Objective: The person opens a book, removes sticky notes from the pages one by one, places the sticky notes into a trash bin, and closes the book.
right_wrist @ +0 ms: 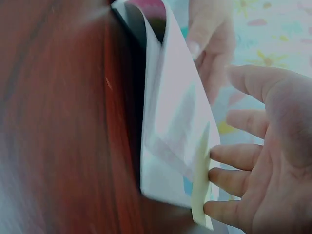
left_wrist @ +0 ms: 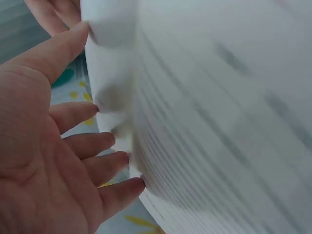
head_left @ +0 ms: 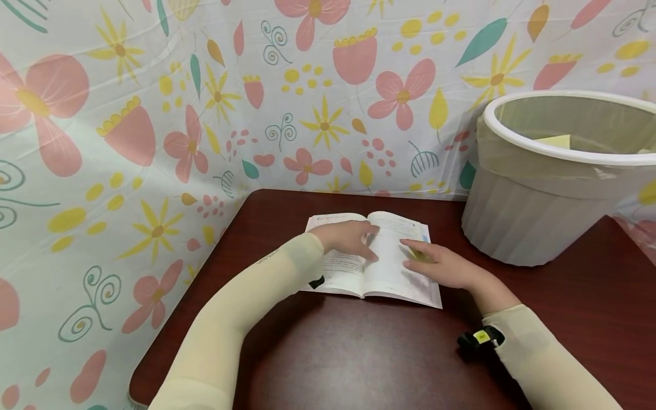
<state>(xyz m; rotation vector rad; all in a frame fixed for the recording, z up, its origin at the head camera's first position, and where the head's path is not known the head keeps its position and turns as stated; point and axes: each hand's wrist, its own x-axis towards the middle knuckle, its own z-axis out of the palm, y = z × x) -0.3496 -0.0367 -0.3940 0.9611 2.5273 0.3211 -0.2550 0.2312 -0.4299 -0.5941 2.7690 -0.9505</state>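
An open book (head_left: 386,267) lies on the dark red table, printed text on its left page. My left hand (head_left: 345,236) reaches over the left page near the spine. In the left wrist view its spread fingertips (left_wrist: 122,187) touch the white paper. Over the right page is my right hand (head_left: 446,266), its fingers extended and apart. Under them lies a pale yellow paper slip (right_wrist: 200,190), which some fingertips touch in the right wrist view. From the head, most of that slip is hidden by the hand.
A grey waste bin (head_left: 528,210) with a white rim and a liner stands at the right of the table (head_left: 359,347). Inside it shows a yellow paper piece (head_left: 556,141). A flowered curtain (head_left: 328,97) hangs behind and along the left side.
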